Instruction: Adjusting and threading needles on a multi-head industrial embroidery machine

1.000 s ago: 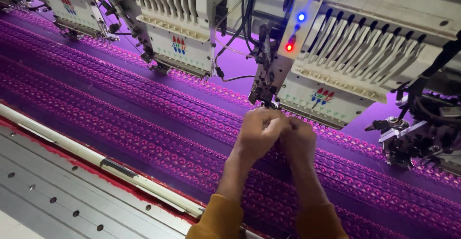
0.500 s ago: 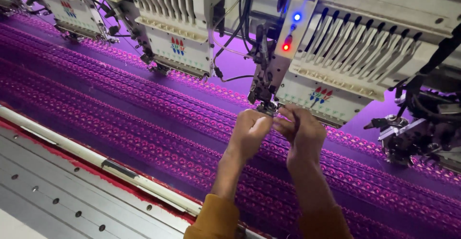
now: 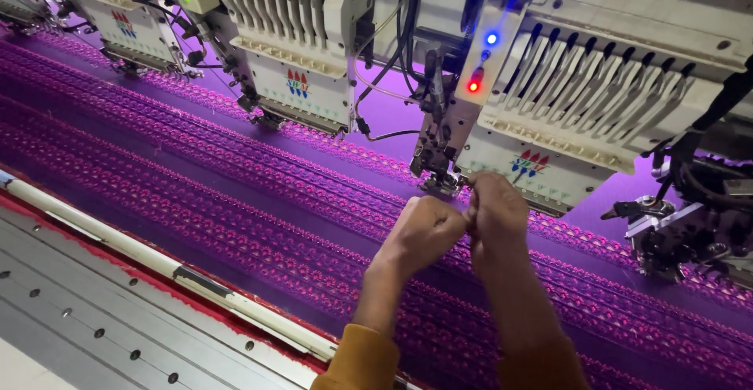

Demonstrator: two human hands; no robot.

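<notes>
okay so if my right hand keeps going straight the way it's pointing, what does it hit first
Probably the needle assembly under the cream embroidery head. The right hand points up toward it, its fingers close to the metal foot; depth is hard to judge.

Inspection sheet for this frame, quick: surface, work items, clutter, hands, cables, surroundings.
Surface: purple fabric stretched flat, rows of pink stitched pattern running across it.
Work items: embroidery head with a red and a blue light lit; its needle foot just above the hands.
Clutter: nothing seen.
Hands: left hand and right hand pressed together, fingers pinched; anything between them is too fine to tell.
Cables: black cables hang beside the head.
Surroundings: white frame bar, grey metal table, more heads at left.
</notes>
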